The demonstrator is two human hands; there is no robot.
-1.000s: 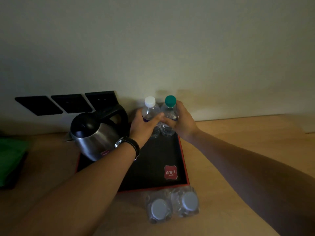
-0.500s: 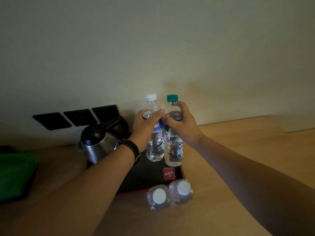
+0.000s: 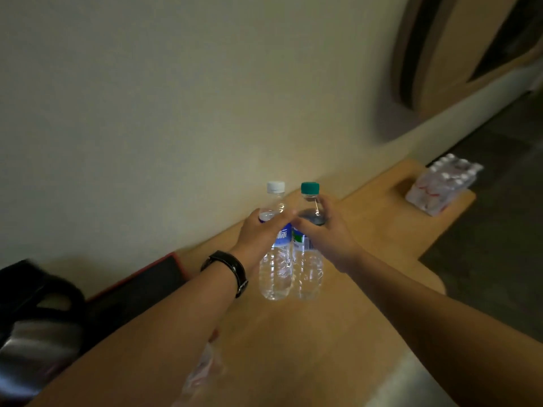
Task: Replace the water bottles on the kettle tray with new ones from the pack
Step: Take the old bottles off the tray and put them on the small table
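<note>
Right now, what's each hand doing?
Left hand: closed around the white-capped bottle.
Right hand: closed around the green-capped bottle.

One clear bottle (image 3: 275,259) has a white cap and a blue label with white characters; the other clear bottle (image 3: 308,265) has a teal-green cap and a green label with a white barcode patch. The tray (image 3: 152,277) is black with a red rim, the kettle (image 3: 35,333) black and silver, the table (image 3: 293,333) light tan wood. The pack (image 3: 440,186) is clear film with red marks over white caps, and the watch strap (image 3: 232,268) is black.

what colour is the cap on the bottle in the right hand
Teal green: the cap tops the bottle in the right hand, clearest in the head view.
</note>
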